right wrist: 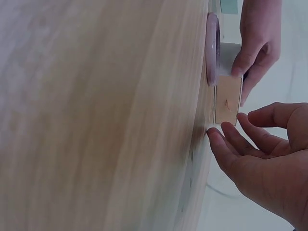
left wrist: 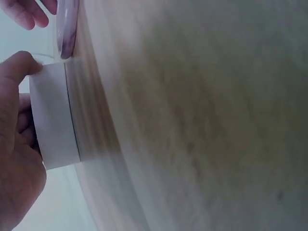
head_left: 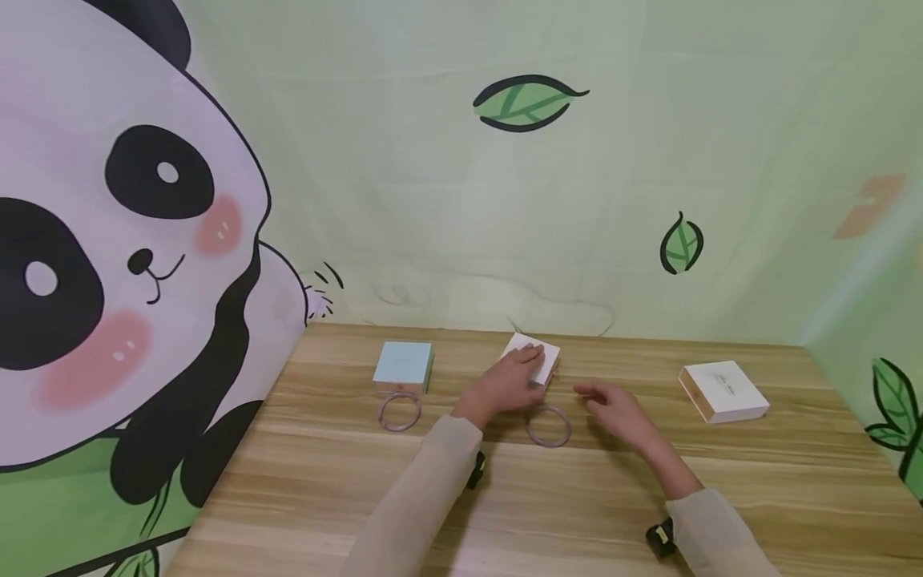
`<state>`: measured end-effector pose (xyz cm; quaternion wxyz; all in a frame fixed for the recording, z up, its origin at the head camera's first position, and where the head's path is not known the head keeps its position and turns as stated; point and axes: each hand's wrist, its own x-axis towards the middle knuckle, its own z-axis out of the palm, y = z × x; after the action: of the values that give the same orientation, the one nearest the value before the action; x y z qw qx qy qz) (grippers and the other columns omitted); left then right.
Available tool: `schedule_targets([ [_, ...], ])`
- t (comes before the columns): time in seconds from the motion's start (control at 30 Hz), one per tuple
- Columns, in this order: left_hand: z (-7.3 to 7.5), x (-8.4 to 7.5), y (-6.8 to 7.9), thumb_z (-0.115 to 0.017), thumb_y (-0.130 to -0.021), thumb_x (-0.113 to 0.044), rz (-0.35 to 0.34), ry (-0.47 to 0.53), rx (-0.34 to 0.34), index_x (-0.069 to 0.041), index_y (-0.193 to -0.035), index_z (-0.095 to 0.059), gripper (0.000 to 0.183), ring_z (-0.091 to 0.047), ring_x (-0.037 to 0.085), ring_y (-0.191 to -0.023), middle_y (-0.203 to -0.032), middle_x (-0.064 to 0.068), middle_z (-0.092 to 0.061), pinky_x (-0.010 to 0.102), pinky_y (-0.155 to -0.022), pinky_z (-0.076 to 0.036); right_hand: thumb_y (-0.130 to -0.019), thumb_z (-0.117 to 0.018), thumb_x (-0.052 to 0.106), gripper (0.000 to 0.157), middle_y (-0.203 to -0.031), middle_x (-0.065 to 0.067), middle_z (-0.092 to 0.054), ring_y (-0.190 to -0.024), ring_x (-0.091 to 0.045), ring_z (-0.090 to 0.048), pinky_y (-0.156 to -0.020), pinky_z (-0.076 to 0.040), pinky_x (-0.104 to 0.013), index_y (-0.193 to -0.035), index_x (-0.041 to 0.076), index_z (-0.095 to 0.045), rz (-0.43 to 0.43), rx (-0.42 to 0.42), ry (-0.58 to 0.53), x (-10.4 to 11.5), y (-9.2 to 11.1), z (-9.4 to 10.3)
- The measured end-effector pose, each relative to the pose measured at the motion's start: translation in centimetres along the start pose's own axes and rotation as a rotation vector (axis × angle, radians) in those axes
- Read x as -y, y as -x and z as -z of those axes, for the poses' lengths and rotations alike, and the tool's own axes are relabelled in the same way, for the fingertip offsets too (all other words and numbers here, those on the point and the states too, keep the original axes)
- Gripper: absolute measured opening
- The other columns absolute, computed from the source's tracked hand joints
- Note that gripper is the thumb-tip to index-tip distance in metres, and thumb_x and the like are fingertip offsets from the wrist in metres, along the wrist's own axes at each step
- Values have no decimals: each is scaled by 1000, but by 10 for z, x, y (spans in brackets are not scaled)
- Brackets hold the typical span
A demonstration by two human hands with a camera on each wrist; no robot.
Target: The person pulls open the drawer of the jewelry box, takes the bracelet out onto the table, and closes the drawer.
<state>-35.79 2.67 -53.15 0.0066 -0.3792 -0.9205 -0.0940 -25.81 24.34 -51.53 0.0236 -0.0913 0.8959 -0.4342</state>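
Observation:
In the head view my left hand [head_left: 508, 381] lies over the middle white box [head_left: 519, 342]. The left wrist view shows its thumb on the near edge of that box [left wrist: 53, 115] and its fingers bent against the top, holding it on the table. An orange-tan end of the box [right wrist: 226, 89] with a small ribbon tab [right wrist: 229, 105] faces my right hand [head_left: 616, 409]. That hand hovers to the right, fingers loosely bent, holding nothing. Its fingertips are close to the tan end; touching or apart, I cannot tell. A mauve bangle [head_left: 550, 445] lies in front of this box.
On the left a light blue box [head_left: 404, 362] sits with another mauve bangle [head_left: 400, 430] in front of it. A second white box [head_left: 724, 389] with printed lettering is at the right. Behind the wooden table [head_left: 324, 497] hangs a green panda-print backdrop [head_left: 404, 184].

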Motion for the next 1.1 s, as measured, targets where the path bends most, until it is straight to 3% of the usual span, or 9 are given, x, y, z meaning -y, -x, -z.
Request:
schedule_targets([
  [0.23, 1, -3, -2, -61, -97, -33, 5, -7, -1, -2, -154, -42, 68, -31, 26, -151, -162, 8, -37, 37, -124, -23, -99, -51, -1, 33, -127, -29, -65, -120, -43, -61, -100, -50, -52, -129, -12, -62, -5, 2, 0, 0, -2, -1],
  [0.53, 0, -2, -1, -41, -109, -30, 35, -172, 73, -15, -161, -32, 55, -21, 26, -155, -168, 3, -25, 42, -125, -20, -99, -51, -1, 33, -127, -29, -65, -120, -43, -61, -99, -51, -51, -129, -11, -62, -26, -12, -7, 0, 0, -1],
  [0.87, -3, -2, 4, -51, -107, -14, -30, -111, 65, -16, -161, -32, 57, -20, 25, -155, -167, 8, -25, 39, -125, -18, -100, -51, -2, 32, -128, -29, -64, -121, -43, -61, -101, -50, -53, -129, -11, -62, -20, -22, -31, -1, 2, -1],
  [1.1, -4, -3, 2, -47, -108, -8, -70, -54, 49, -13, -159, -35, 54, -20, 23, -155, -166, 5, -27, 38, -125, -16, -100, -51, -2, 33, -127, -29, -64, -121, -44, -60, -102, -48, -55, -130, -11, -61, -28, -22, -29, -3, 3, -2],
])
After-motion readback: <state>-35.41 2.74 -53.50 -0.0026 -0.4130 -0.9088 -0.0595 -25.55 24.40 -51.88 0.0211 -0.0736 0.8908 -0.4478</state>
